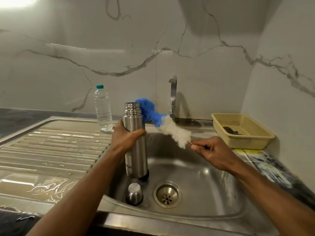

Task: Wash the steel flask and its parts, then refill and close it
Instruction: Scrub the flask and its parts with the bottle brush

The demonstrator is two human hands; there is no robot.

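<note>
My left hand (127,136) grips the open steel flask (135,150) around its upper body and holds it upright over the sink basin (196,169). My right hand (208,150) pinches the thin handle of a bottle brush (163,122) with a blue tip and white bristles. The brush is outside the flask, its blue end just behind the flask's mouth. A steel cup lid (134,194) stands upside down on the basin floor. A dark stopper (144,177) lies partly hidden behind the flask's base.
The drain (167,195) is right of the cup lid. A tap (173,97) rises behind the sink. A clear water bottle (103,109) stands at the back of the wet draining board (51,150). A yellow basket (243,131) with a dark object sits at the right.
</note>
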